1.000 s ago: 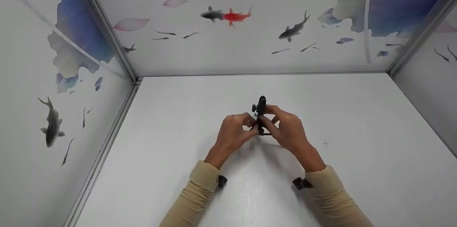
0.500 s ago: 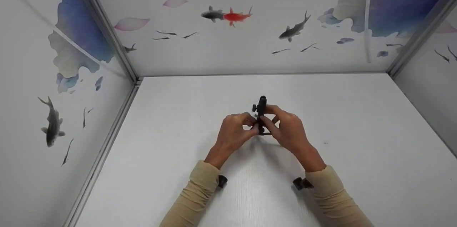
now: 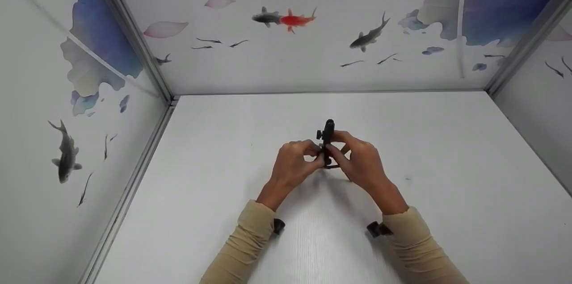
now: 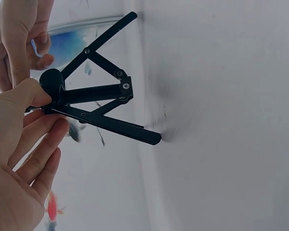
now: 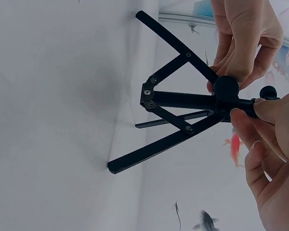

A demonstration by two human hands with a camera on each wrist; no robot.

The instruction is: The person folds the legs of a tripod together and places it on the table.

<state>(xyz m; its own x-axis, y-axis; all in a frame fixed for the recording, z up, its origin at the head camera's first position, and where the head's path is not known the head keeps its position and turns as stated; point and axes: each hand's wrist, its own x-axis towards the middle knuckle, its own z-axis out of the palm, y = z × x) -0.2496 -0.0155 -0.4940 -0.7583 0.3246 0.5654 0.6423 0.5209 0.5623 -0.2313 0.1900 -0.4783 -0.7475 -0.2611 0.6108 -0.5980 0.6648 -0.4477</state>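
Note:
A small black tripod (image 3: pixel 328 130) stands upright on the white table, its legs spread with braces linking them to the centre column (image 5: pixel 185 100). My left hand (image 3: pixel 295 165) pinches it at the hub, thumb and forefinger beside a round knob (image 4: pixel 51 82). From the other side, my right hand (image 3: pixel 364 165) grips the column above the hub between thumb and fingers. A smaller side knob (image 5: pixel 268 92) sticks out higher up. In the wrist views the feet appear to touch the tabletop. Fingers partly hide the hub in the head view.
White panels printed with fish and blue leaves enclose the table (image 3: pixel 201 150) at the back and both sides. Grey metal rails (image 3: pixel 134 38) run along the corners. A dark wrist camera (image 3: pixel 379 229) sits at each sleeve cuff.
The tripod has turned very slightly, with its lower legs showing at a different angle in the head view. Both hands keep their hold in nearly the same place.

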